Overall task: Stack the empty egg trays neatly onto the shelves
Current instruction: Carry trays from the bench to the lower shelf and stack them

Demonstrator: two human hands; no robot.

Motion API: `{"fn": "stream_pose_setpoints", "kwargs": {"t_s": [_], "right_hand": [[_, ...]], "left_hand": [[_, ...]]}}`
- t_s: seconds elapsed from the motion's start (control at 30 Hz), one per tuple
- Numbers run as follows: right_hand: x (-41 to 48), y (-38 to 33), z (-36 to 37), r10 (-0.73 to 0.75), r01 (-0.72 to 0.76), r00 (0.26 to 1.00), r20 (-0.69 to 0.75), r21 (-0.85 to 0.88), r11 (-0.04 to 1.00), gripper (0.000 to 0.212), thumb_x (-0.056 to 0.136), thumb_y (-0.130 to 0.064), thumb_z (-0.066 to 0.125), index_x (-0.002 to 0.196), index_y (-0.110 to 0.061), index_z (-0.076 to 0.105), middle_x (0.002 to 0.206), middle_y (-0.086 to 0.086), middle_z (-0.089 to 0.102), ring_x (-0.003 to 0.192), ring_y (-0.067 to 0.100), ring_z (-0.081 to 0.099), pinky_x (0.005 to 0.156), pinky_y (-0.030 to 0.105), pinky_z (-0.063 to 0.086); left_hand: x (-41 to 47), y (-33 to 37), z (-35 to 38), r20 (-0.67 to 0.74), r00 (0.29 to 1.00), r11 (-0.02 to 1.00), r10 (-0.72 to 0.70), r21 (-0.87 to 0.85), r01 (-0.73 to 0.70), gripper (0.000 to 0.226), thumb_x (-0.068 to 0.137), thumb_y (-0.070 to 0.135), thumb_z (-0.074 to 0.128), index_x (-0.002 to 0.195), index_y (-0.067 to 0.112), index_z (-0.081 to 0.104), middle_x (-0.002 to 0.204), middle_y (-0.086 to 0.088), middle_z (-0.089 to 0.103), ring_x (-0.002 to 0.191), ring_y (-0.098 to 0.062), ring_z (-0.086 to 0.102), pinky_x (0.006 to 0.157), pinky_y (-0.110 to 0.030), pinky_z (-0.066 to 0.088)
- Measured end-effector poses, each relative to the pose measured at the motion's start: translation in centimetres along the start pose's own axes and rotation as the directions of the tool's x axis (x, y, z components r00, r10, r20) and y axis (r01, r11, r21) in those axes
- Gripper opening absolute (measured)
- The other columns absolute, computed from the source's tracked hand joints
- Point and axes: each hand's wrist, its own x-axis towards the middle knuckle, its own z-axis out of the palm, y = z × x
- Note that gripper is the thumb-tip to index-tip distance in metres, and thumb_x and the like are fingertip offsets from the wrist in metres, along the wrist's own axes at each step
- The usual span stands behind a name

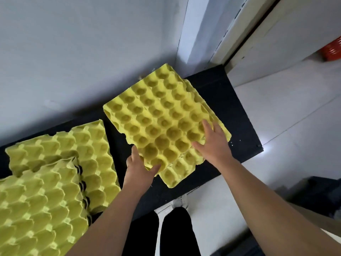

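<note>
A yellow egg tray (156,111) lies skewed on top of another yellow tray (177,172) on the black shelf (234,111). My left hand (140,167) grips the top tray's near corner, thumb on its upper face and fingers under the edge. My right hand (212,141) presses flat on the tray's near right part with straight fingers. To the left, a tall stack of yellow trays (36,206) stands in front of a lower stack (88,145).
A grey wall (83,52) backs the shelf. Pale tiled floor (276,100) lies to the right, with an orange-red object (332,50) at the far right edge. My legs and a white shoe (180,201) show below the shelf edge.
</note>
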Motion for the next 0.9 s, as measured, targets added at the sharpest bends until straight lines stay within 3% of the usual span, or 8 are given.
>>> {"fn": "stream_pose_setpoints", "kwargs": {"t_s": [0.13,0.23,0.47,0.6,0.73,0.9], "right_hand": [[3.3,1.2,0.8,-0.025,0.026,0.999,0.024,-0.064,0.998,0.097,0.082,-0.054,0.065,0.152,-0.032,0.002,0.159,0.017,-0.003,0.147,0.035,-0.001,0.117,0.048,0.014],[5.0,1.9,1.0,-0.038,0.041,0.998,0.056,-0.057,0.998,0.102,0.077,-0.056,0.069,0.152,-0.035,0.003,0.158,0.019,0.005,0.145,0.037,0.003,0.115,0.051,0.021],[5.7,2.3,-0.4,-0.108,0.108,0.991,0.073,0.004,0.994,0.1,0.072,-0.055,0.074,0.149,-0.039,0.013,0.147,0.012,0.032,0.134,0.033,0.025,0.109,0.047,0.029],[4.4,1.6,-2.0,-0.166,0.138,0.982,0.087,0.26,0.956,0.103,0.064,-0.061,0.077,0.145,-0.046,0.015,0.142,0.007,0.025,0.11,0.027,0.056,0.098,0.047,0.048],[2.5,0.6,-3.9,-0.259,0.245,0.966,0.016,0.272,0.931,0.1,0.069,-0.056,0.076,0.146,-0.045,0.014,0.14,0.007,0.021,0.121,0.025,0.045,0.106,0.042,0.042],[1.0,2.1,-5.1,-0.254,0.242,0.966,0.041,0.191,0.951,0.101,0.068,-0.061,0.074,0.144,-0.047,0.01,0.142,0.009,0.02,0.113,0.03,0.052,0.101,0.044,0.045]], "left_hand": [[1.6,-0.6,2.4,-0.023,0.997,0.986,-0.068,-0.153,0.064,0.114,0.081,0.037,0.077,0.153,0.028,-0.011,0.154,-0.012,0.03,0.127,-0.033,0.049,0.085,-0.037,0.046],[1.8,-0.5,3.4,-0.047,0.994,0.965,-0.098,-0.248,0.084,0.116,0.077,0.04,0.08,0.153,0.031,-0.007,0.153,-0.011,0.031,0.126,-0.031,0.05,0.095,-0.042,0.047],[-0.2,1.8,2.5,-0.141,0.985,0.939,-0.103,-0.34,0.05,0.125,0.075,0.038,0.082,0.152,0.035,-0.017,0.157,-0.013,0.01,0.134,-0.032,0.039,0.088,-0.032,0.033],[-1.8,3.0,0.9,-0.162,0.982,0.932,-0.095,-0.361,0.031,0.138,0.065,0.035,0.088,0.152,0.032,-0.019,0.157,-0.011,0.007,0.138,-0.028,0.033,0.098,-0.034,0.035],[-4.1,3.6,-0.4,-0.205,0.975,0.928,-0.085,-0.372,0.002,0.14,0.063,0.035,0.089,0.153,0.029,-0.019,0.158,-0.01,0.007,0.143,-0.026,0.025,0.11,-0.04,0.029],[-6.3,3.8,0.6,-0.172,0.982,0.924,-0.071,-0.383,0.0,0.138,0.064,0.037,0.088,0.153,0.026,-0.017,0.157,-0.006,0.006,0.141,-0.023,0.028,0.102,-0.031,0.032]]}}
